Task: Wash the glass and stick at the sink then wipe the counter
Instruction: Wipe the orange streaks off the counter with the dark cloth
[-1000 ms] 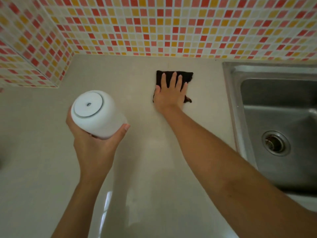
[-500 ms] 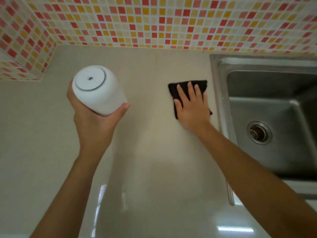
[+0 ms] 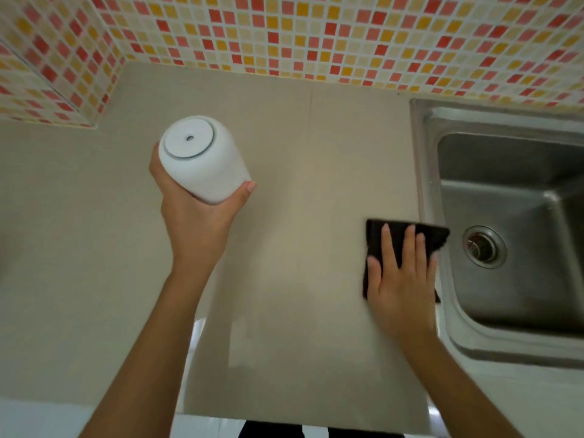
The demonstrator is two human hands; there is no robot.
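Two hands are busy over the beige counter (image 3: 300, 153), a broad, smooth, faintly glossy slab that fills most of the view and meets a wall of small red, orange and cream tiles (image 3: 316, 36) at the back. A second ago the dark cloth lay near the back wall at mid-counter; now it sits at the counter's right edge, its far corner reaching over the rim of the steel sink (image 3: 493, 184). That sweep toward the basin suggests the wiping stage is well under way, with the washing seemingly done; neither glass nor stick shows anywhere in view, so I cannot say where they are.

The sink is brushed metal, rectangular with rounded corners, and its round drain (image 3: 483, 249) sits just beyond the cloth.

The left hand (image 3: 196, 222) keeps a white jar (image 3: 202, 159) lifted clear of the counter, as it did before, fingers and thumb wrapped round its lower body. The jar is matte and rounded, with a flat circular top bearing a small central hole.

The right hand (image 3: 403, 279) lies flat, fingers spread and pressing the cloth (image 3: 395, 230) down rather than gripping it. The cloth is black, soft-looking and folded into a rough rectangle.
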